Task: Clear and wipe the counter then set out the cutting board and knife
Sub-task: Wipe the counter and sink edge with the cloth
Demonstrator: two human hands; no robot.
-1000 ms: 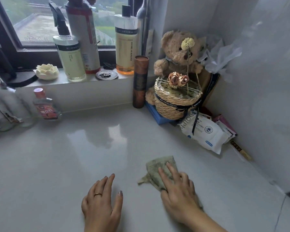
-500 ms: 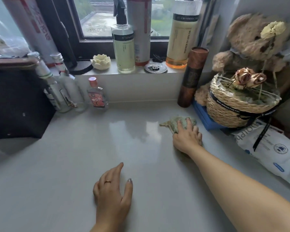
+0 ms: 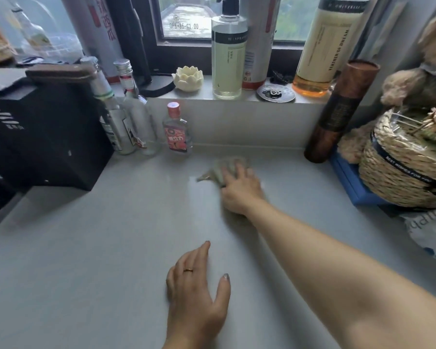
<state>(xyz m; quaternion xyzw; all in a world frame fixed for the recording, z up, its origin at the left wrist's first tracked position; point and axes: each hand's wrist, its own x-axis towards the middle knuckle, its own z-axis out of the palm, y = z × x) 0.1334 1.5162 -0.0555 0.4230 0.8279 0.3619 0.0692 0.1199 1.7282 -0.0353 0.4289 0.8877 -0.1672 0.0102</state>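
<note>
Leftward since half a second ago: right hand (image 3: 239, 190) and cloth (image 3: 218, 170), now far on the counter (image 3: 86, 248), just right of the small bottle (image 3: 177, 131). It presses the cloth flat, grasping nothing. Left hand (image 3: 199, 285) rests released, near. Advise overlapping strokes, skirting bottles. Spray bottle (image 3: 227, 59) holds pale liquid.
</note>
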